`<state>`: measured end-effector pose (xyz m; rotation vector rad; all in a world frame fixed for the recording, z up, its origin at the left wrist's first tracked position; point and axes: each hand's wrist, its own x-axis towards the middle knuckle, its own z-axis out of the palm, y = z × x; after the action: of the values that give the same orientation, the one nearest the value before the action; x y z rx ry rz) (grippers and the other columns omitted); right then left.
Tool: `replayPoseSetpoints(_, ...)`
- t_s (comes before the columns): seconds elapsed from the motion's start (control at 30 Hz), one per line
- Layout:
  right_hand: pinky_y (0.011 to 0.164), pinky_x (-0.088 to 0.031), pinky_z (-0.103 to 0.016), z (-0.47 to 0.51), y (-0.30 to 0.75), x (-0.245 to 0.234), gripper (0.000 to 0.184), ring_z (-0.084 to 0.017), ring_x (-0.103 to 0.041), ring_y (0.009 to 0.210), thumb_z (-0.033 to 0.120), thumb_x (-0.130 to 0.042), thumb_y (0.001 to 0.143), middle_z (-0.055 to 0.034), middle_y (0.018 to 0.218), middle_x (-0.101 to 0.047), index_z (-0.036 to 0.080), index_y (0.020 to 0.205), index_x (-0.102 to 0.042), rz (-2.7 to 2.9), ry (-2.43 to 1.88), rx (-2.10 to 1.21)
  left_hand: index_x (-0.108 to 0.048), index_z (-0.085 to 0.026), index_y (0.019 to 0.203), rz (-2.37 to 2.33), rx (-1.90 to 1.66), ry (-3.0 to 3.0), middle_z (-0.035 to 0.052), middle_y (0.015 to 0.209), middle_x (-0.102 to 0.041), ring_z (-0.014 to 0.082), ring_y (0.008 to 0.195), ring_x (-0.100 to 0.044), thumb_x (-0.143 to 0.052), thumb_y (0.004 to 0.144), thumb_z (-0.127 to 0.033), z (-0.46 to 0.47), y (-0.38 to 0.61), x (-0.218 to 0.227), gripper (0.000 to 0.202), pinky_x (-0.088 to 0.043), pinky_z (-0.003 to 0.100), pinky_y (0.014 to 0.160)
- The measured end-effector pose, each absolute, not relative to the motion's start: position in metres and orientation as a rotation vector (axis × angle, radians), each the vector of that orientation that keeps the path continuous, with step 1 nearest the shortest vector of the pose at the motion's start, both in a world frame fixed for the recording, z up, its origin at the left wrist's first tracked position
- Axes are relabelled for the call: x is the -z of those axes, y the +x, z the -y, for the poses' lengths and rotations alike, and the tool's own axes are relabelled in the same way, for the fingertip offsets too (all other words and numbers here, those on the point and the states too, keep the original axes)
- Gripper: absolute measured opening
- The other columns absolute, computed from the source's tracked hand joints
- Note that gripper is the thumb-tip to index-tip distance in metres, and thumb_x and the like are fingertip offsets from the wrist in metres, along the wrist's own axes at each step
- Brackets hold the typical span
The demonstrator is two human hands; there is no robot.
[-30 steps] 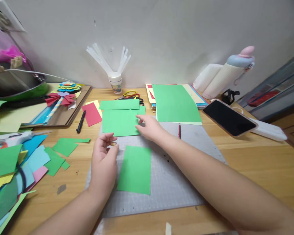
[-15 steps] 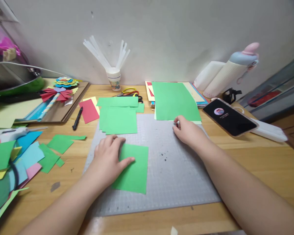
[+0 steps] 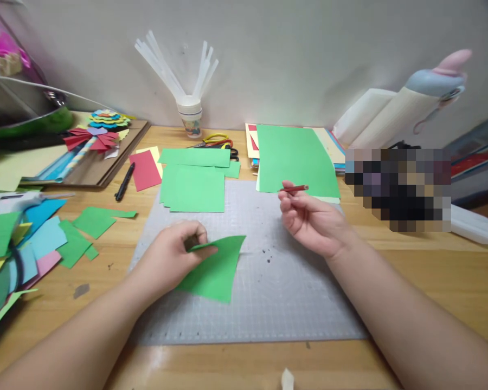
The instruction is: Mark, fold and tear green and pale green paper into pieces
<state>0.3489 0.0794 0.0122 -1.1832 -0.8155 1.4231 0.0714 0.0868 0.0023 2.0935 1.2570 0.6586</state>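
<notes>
My left hand (image 3: 171, 260) pinches the left edge of a small green paper rectangle (image 3: 217, 268) and lifts that side off the grey cutting mat (image 3: 268, 303). My right hand (image 3: 315, 222) is raised over the mat's upper right, fingers closed round a thin red pencil (image 3: 295, 188) held level. A stack of light green paper pieces (image 3: 195, 181) lies at the mat's far left corner. A large green sheet (image 3: 295, 160) lies on a paper pile behind my right hand.
A cup of white sticks (image 3: 189, 122) and scissors (image 3: 217, 142) stand by the wall. A black pen (image 3: 124, 181), a red card (image 3: 145, 169), and coloured paper scraps (image 3: 28, 244) cover the left. Paper crafts (image 3: 95, 135) lie on cardboard. A bottle (image 3: 431, 103) stands at right.
My right hand moved right from the green stack, took up the red pencil and lifted it. My left hand pressed on the small green paper, then pinched and raised its edge.
</notes>
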Motion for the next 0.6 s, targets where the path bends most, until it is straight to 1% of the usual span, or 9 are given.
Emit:
replayPoseSetpoints(0.03, 0.062, -0.052, -0.02, -0.077, 0.344, -0.012, 0.017, -0.011, -0.068, 0.081, 0.022, -0.062, 0.078, 0.0021, 0.089, -0.069, 0.026, 0.094, -0.058, 0.699, -1.071, -1.508, -0.048, -0.023, 0.069, -1.204, -0.797, 2.103, -0.0026, 0.069, -0.056, 0.0149, 0.066, -0.054, -0.064, 0.08, -0.032, -0.083, 0.068, -0.006, 0.021, -0.042, 0.029, 0.063)
replayPoseSetpoints(0.1, 0.074, -0.055, -0.021, -0.073, 0.333, -0.011, 0.012, -0.011, -0.069, 0.094, 0.023, -0.063, 0.083, 0.0013, 0.098, -0.072, 0.026, 0.093, -0.057, 0.595, -0.978, -1.608, -0.05, -0.024, 0.073, -1.062, -1.134, 2.286, -0.0024, 0.071, -0.058, 0.0148, 0.066, -0.056, -0.063, 0.081, -0.026, -0.074, 0.062, -0.014, 0.015, -0.043, 0.031, 0.064)
replayPoseSetpoints(0.13, 0.077, -0.056, -0.022, -0.07, 0.327, -0.01, 0.01, -0.011, -0.069, 0.095, 0.025, -0.063, 0.085, 0.0007, 0.099, -0.073, 0.025, 0.093, -0.057, 0.573, -0.962, -1.644, -0.053, -0.025, 0.076, -0.944, -1.261, 2.462, -0.0018, 0.073, -0.061, 0.0158, 0.069, -0.057, -0.062, 0.081, -0.024, -0.067, 0.059, -0.019, 0.011, -0.043, 0.033, 0.067)
replayPoseSetpoints(0.2, 0.078, -0.057, -0.023, -0.064, 0.316, -0.007, 0.01, -0.012, -0.07, 0.094, 0.024, -0.063, 0.087, 0.0001, 0.101, -0.074, 0.025, 0.094, -0.056, 0.55, -0.952, -1.704, -0.057, -0.026, 0.078, -0.676, -1.34, 2.84, -0.0009, 0.075, -0.065, 0.0174, 0.073, -0.058, -0.057, 0.083, -0.022, -0.054, 0.059, -0.027, 0.007, -0.041, 0.035, 0.069)
replayPoseSetpoints(0.23, 0.078, -0.057, -0.023, -0.062, 0.312, -0.006, 0.014, -0.012, -0.071, 0.094, 0.021, -0.064, 0.085, 0.0003, 0.102, -0.074, 0.025, 0.095, -0.055, 0.544, -0.946, -1.725, -0.059, -0.027, 0.079, -0.569, -1.165, 2.999, -0.0013, 0.078, -0.068, 0.0174, 0.076, -0.059, -0.054, 0.085, -0.02, -0.046, 0.062, -0.029, 0.011, -0.041, 0.035, 0.069)
replayPoseSetpoints(0.33, 0.076, -0.057, -0.022, -0.06, 0.306, -0.003, 0.027, -0.012, -0.071, 0.095, 0.016, -0.07, 0.078, 0.0017, 0.104, -0.074, 0.026, 0.098, -0.055, 0.541, -0.923, -1.735, -0.061, -0.024, 0.083, -0.527, -0.769, 3.131, -0.0012, 0.088, -0.072, 0.017, 0.085, -0.062, -0.044, 0.089, -0.01, -0.027, 0.075, -0.029, 0.023, -0.04, 0.034, 0.074)
replayPoseSetpoints(0.43, 0.07, -0.058, -0.021, -0.063, 0.311, 0.0, 0.033, -0.013, -0.072, 0.088, 0.02, -0.077, 0.074, 0.0036, 0.101, -0.074, 0.027, 0.096, -0.053, 0.561, -0.934, -1.665, -0.062, -0.022, 0.086, -0.717, -0.444, 3.053, 0.0, 0.091, -0.073, 0.0172, 0.083, -0.063, -0.035, 0.092, -0.008, -0.014, 0.082, -0.019, 0.031, -0.041, 0.034, 0.08)
replayPoseSetpoints(0.5, 0.067, -0.058, -0.021, -0.067, 0.317, 0.002, 0.035, -0.013, -0.073, 0.082, 0.025, -0.08, 0.072, 0.0048, 0.095, -0.075, 0.027, 0.094, -0.053, 0.572, -0.945, -1.609, -0.062, -0.022, 0.091, -0.825, -0.437, 2.955, 0.0002, 0.096, -0.072, 0.017, 0.088, -0.063, -0.035, 0.093, -0.01, -0.008, 0.078, -0.01, 0.03, -0.041, 0.034, 0.085)
replayPoseSetpoints(0.6, 0.065, -0.057, -0.023, -0.072, 0.324, 0.005, 0.033, -0.014, -0.073, 0.078, 0.031, -0.08, 0.072, 0.0035, 0.088, -0.075, 0.026, 0.09, -0.053, 0.587, -1.003, -1.546, -0.062, -0.021, 0.098, -0.9, -0.573, 2.851, 0.0019, 0.108, -0.071, 0.0165, 0.097, -0.064, -0.044, 0.09, -0.01, 0.002, 0.064, 0.0, 0.023, -0.042, 0.033, 0.091)
